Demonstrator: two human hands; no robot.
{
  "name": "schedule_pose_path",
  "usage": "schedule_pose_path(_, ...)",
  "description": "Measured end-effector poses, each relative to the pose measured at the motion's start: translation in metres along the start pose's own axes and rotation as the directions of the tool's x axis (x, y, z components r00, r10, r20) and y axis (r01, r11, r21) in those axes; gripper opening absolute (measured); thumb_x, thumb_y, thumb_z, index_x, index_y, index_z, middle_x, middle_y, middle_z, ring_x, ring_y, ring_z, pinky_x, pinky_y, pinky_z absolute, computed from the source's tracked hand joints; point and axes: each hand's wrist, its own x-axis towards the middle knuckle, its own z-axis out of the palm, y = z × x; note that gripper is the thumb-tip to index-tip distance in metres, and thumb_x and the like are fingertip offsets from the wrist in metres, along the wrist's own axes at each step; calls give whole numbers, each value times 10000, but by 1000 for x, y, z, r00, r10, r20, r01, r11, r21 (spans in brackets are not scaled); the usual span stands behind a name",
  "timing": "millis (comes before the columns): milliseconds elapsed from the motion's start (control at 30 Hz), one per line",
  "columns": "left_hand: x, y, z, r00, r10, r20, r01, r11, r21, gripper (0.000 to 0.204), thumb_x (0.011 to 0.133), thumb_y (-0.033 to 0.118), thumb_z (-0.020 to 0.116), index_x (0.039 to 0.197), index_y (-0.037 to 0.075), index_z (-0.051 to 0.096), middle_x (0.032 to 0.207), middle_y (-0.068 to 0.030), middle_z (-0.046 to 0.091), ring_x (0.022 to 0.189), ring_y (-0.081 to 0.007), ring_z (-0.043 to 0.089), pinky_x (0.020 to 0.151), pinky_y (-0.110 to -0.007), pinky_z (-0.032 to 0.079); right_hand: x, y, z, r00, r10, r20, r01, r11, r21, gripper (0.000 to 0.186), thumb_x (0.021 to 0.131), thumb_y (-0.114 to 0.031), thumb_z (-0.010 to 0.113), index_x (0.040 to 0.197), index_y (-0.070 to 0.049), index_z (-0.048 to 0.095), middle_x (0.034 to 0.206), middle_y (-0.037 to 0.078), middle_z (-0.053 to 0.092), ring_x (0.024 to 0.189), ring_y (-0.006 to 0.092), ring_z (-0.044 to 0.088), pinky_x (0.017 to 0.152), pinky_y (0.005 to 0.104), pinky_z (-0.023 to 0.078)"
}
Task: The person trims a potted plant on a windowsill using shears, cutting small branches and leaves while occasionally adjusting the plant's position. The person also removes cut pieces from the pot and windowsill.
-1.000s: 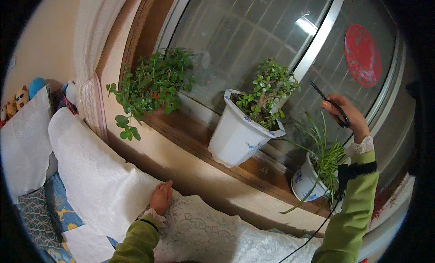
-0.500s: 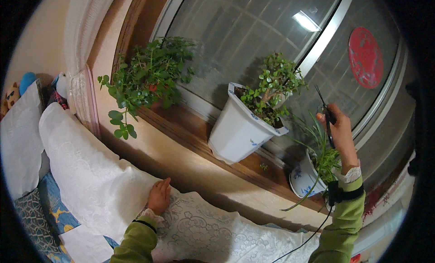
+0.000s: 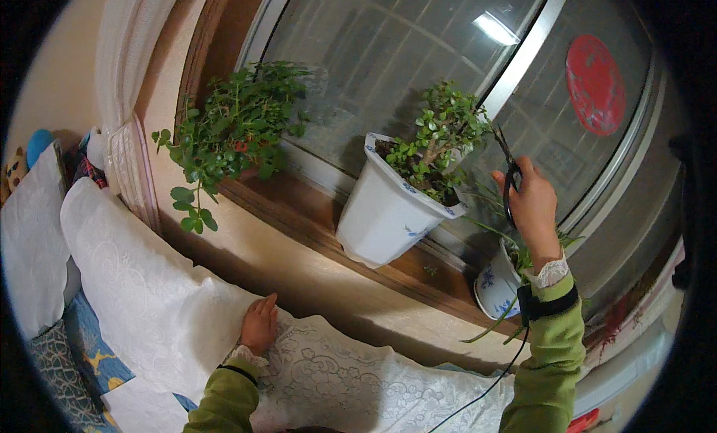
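Note:
Black-handled scissors (image 3: 510,187) are in my right hand (image 3: 535,203), fingers wrapped round the handle loops. Their blades point up and left, close beside the right edge of a small-leaved bushy plant (image 3: 441,127). Whether the tips touch its leaves I cannot tell. That plant grows in a tall white pot (image 3: 392,216) with blue-patterned rim, on the wooden window sill (image 3: 314,209). My left hand (image 3: 259,325) lies on the white lace cover (image 3: 321,366) over the sofa back, its fingers stretched and holding nothing.
A leafy trailing plant (image 3: 239,119) stands at the sill's left end. Below my right wrist sits a smaller white and blue pot (image 3: 497,287) with long-leaved greenery. Behind them is the window (image 3: 373,52), bearing a red round decoration (image 3: 595,84). A cable (image 3: 478,396) hangs from my right wrist strap.
My right hand has moved left with the scissors, bringing the blades up to the bushy plant. My left hand stays on the lace cover. The view has shifted slightly.

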Motion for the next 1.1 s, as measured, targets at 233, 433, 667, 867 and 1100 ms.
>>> schedule_pose_path(233,-2,1,-1,1000,10,-7,-10,1000,9,377,984,154,492,1323,0,555,1269,-214,612,1157,-422,544,1037,-477,422,1,-1,7,1000,9,11,-10,1000,17,455,873,-452,704,1034,-38,600,818,204,657,766,435,640,646,494,478)
schedule_pose_path(433,-4,-6,2,994,95,-47,-94,995,26,378,982,149,481,1317,-11,555,1262,-225,613,1152,-423,550,1040,-478,419,-3,-2,6,999,46,20,-47,998,42,470,876,-460,698,1042,-36,578,881,215,655,816,442,637,676,498,484)
schedule_pose_path(667,-4,3,-2,991,87,-98,-90,995,-30,372,977,146,482,1299,-22,562,1235,-234,620,1138,-423,556,1028,-477,427,-18,-9,15,993,105,58,-108,992,61,457,907,-431,671,1099,-39,538,951,231,639,859,461,623,696,508,485)
schedule_pose_path(867,-3,5,-7,989,106,-104,-113,992,-56,363,982,147,478,1290,-25,566,1225,-235,623,1131,-422,559,1014,-473,441,-11,-13,23,997,72,-24,-69,991,115,376,893,-341,699,1034,-31,541,890,235,643,817,448,636,670,523,494)
schedule_pose_path(1100,-6,1,0,995,56,-77,-60,997,-45,368,987,139,475,1308,-21,555,1252,-237,610,1155,-422,548,1035,-478,424,-7,-14,27,997,63,-32,-60,995,81,347,899,-322,689,1004,-31,533,852,235,640,774,450,641,645,526,495)
